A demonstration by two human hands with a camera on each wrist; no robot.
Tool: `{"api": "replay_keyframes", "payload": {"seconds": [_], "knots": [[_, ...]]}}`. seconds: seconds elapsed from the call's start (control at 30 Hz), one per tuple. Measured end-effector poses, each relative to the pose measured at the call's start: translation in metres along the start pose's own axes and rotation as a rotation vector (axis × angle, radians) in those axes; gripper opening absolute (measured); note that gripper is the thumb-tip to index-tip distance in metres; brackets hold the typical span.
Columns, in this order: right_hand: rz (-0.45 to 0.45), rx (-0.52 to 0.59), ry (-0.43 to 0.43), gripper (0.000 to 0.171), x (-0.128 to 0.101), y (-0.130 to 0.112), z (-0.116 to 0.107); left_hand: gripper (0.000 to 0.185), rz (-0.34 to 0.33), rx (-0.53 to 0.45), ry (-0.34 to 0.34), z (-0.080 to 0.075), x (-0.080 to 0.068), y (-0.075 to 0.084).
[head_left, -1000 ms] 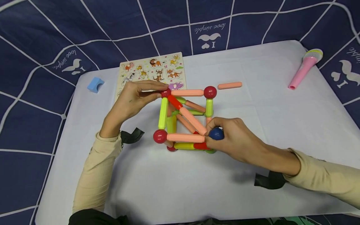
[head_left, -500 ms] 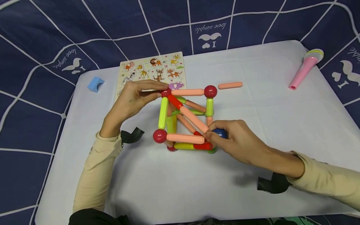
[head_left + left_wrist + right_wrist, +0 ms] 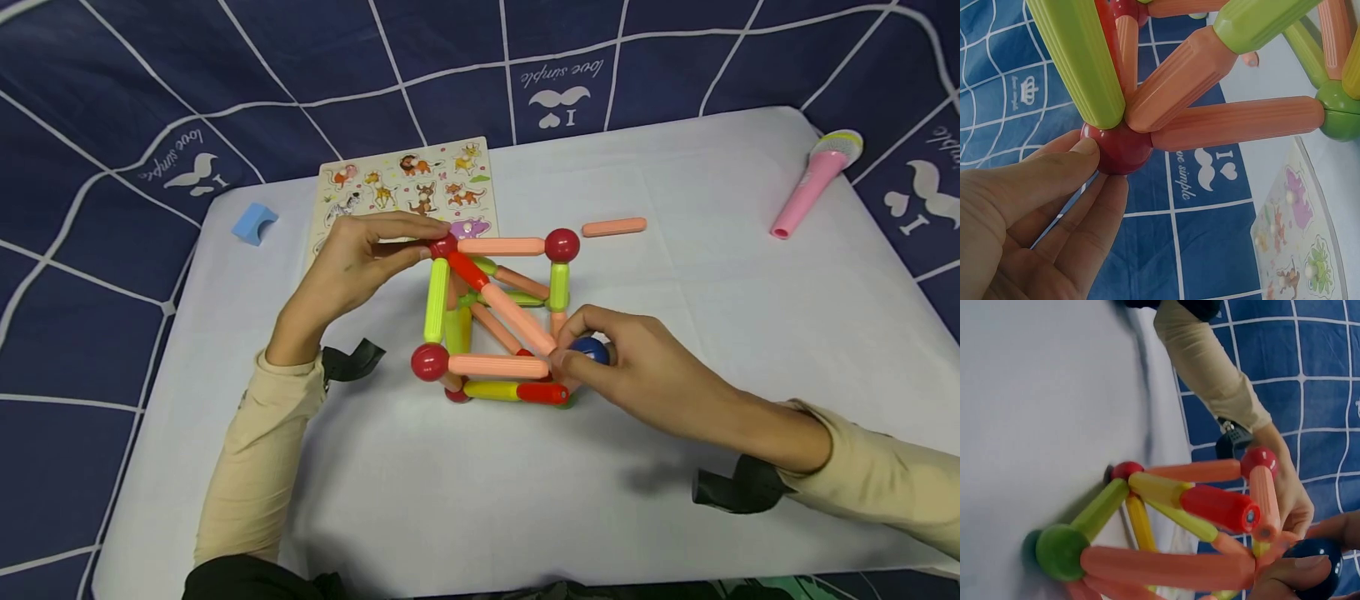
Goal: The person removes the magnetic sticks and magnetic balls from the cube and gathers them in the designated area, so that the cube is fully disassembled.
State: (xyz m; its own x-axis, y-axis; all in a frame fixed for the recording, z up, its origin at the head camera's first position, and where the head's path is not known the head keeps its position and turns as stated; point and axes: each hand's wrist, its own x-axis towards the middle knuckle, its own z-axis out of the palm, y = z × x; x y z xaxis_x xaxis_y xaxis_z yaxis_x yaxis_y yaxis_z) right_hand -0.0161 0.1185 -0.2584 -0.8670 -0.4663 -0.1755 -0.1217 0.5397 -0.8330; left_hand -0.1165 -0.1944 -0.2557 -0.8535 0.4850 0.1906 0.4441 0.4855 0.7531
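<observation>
Head view, frame: a cube-like rod-and-ball frame (image 3: 495,321) of ribbed plastic sticks in peach, lime, yellow and red stands on the white table cloth (image 3: 480,500), glossy red balls at its corners.
Head view, left hand: the left hand (image 3: 360,267) pinches the red corner ball (image 3: 442,247) at the frame's top far-left corner between thumb and fingers.
Head view, right hand: the right hand (image 3: 637,375) curls round a glossy blue ball (image 3: 588,350) and holds it against the near-right top corner, where the peach sticks end.
Head view, surroundings: a loose peach stick (image 3: 613,227) lies flat beyond the frame; a flat animal peg puzzle (image 3: 405,187) lies behind the left hand; a blue arch block (image 3: 254,225) sits near the far-left table corner; a pink toy microphone (image 3: 817,179) lies far right.
Left wrist view: thumb and fingertips (image 3: 1075,165) clasp the smooth red ball (image 3: 1124,149); one lime and several peach ribbed sticks fan out from it; a green ball (image 3: 1338,115) caps the right end.
Right wrist view: fingertips (image 3: 1291,572) grip the dark blue ball (image 3: 1319,562) at the junction of peach sticks; a red stick (image 3: 1219,507) points at the camera; a green ball (image 3: 1059,551) rests on the cloth.
</observation>
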Motion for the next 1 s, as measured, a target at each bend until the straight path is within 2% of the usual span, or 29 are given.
{"api": "replay_keyframes", "payload": {"seconds": [0.2, 0.33, 0.4, 0.5, 0.63, 0.73, 0.87, 1.0], "knots": [[-0.039, -0.075, 0.026, 0.010, 0.002, 0.003, -0.003, 0.034, -0.008, 0.010, 0.000, 0.000, 0.000, -0.001], [-0.018, -0.081, 0.032, 0.016, 0.005, 0.004, -0.011, 0.034, -0.005, 0.016, 0.002, 0.000, 0.000, -0.001], [0.011, -0.075, 0.054, 0.022, 0.009, 0.005, -0.020, 0.034, -0.003, 0.020, 0.003, 0.000, 0.000, -0.001], [0.025, -0.085, 0.138, 0.031, 0.019, 0.011, -0.038, 0.035, -0.007, 0.027, 0.003, 0.000, -0.001, -0.001], [-0.013, -0.152, 0.270, 0.035, 0.039, 0.029, -0.067, 0.034, -0.009, 0.028, 0.002, 0.000, 0.000, 0.000], [-0.011, -0.214, 0.320, 0.040, 0.060, 0.049, -0.085, 0.034, -0.007, 0.024, 0.002, 0.000, 0.000, -0.001], [0.031, -0.261, 0.354, 0.045, 0.094, 0.076, -0.101, 0.034, -0.006, 0.021, 0.004, 0.000, 0.000, 0.000], [0.081, -0.263, 0.337, 0.043, 0.127, 0.099, -0.108, 0.034, -0.012, 0.019, 0.007, 0.001, -0.001, 0.002]]}}
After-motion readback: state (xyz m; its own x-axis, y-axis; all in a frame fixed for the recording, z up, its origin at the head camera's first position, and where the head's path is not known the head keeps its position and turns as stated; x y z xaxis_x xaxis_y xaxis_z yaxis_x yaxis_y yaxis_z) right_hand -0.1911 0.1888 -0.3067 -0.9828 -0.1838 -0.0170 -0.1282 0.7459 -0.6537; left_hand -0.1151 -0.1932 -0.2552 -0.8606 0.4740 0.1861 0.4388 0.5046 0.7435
